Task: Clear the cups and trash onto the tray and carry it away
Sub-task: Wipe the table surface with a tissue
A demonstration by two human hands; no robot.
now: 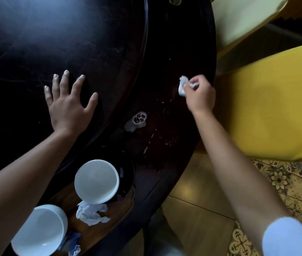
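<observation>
My right hand [200,95] pinches a small crumpled white tissue [182,85] just above the dark table's right edge. Fingers spread, my left hand [67,102] lies flat on the black round centre of the table [54,43]. At the near edge a wooden tray [120,209] holds a white cup [96,181] on a black saucer [128,167], a second white cup [39,230], a crumpled napkin [91,213] and a blue wrapper [72,244].
A foamy spill [137,121] and scattered crumbs [157,137] lie on the dark wooden rim between my hands. Yellow cushioned chairs [268,108] stand close on the right. Patterned floor tiles [294,182] show below them.
</observation>
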